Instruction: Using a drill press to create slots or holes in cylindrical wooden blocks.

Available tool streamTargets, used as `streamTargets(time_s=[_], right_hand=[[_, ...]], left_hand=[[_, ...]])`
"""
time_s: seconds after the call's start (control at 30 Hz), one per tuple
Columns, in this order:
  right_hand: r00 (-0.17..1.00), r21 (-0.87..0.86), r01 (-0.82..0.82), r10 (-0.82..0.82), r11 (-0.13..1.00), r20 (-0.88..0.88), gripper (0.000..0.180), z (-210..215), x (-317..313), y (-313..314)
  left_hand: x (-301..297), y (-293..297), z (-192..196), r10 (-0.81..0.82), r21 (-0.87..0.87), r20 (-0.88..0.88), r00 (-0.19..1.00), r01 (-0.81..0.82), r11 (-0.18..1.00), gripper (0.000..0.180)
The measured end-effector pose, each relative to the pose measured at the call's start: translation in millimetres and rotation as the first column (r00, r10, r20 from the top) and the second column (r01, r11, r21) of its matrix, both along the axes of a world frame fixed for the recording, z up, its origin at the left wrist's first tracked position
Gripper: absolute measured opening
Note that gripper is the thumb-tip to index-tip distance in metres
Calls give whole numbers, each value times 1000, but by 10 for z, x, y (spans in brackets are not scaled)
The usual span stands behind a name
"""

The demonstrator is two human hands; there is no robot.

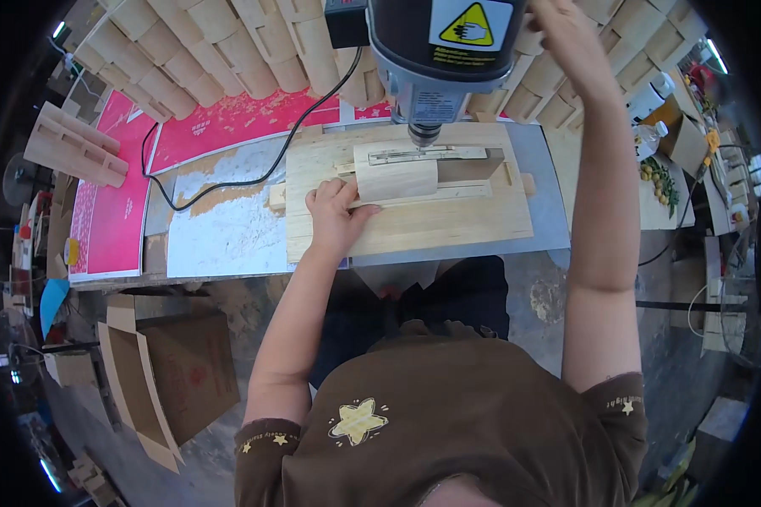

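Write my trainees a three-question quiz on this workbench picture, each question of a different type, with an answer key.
1. Multiple choice: where is the person's left grip?
A) On the black cable
B) At the left end of the curved wooden piece
C) On the brown shirt

2. True or false: the person's right grip rests on the wooden board.

3. Fill in the blank: the open cardboard box stands on the ____ side of the picture.

Key:
1. B
2. False; it is raised to the right of the drilling machine.
3. left
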State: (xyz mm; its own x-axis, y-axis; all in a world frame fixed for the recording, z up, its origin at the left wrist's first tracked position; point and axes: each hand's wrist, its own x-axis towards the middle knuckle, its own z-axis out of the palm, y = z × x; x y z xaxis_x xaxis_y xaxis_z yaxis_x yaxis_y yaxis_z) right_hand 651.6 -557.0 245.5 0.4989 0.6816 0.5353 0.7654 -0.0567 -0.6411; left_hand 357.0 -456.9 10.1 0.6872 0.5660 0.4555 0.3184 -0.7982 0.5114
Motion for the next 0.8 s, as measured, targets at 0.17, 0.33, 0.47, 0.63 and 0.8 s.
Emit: streamTargets(time_s=[0.17, 0.33, 0.47, 0.63, 0.8], right_hand=[[996, 97, -66, 72, 993, -60, 33, 47, -500, -93], [995, 89, -9, 0, 996, 103, 12, -272, -1035, -642], [994, 142, 51, -64, 989, 94, 8, -852, -1206, -749], [956, 328, -8, -89, 945, 278, 10, -1498, -1095, -523], [926, 308, -37, -84, 951, 368, 10, -1361, -1035, -562]], left_hand=[[-81, 8, -10, 35, -15, -5, 999, -35, 999, 46], [-69, -3, 15, 29, -11, -6, 1000, -29, 1000, 48], [-66, 2, 20, 30, -1, -7, 1000, -30, 1000, 47], [-48, -6, 41, 42, 1, 10, 999, -42, 999, 34], [-59, -13, 16, 56, -27, -7, 998, -56, 998, 33]])
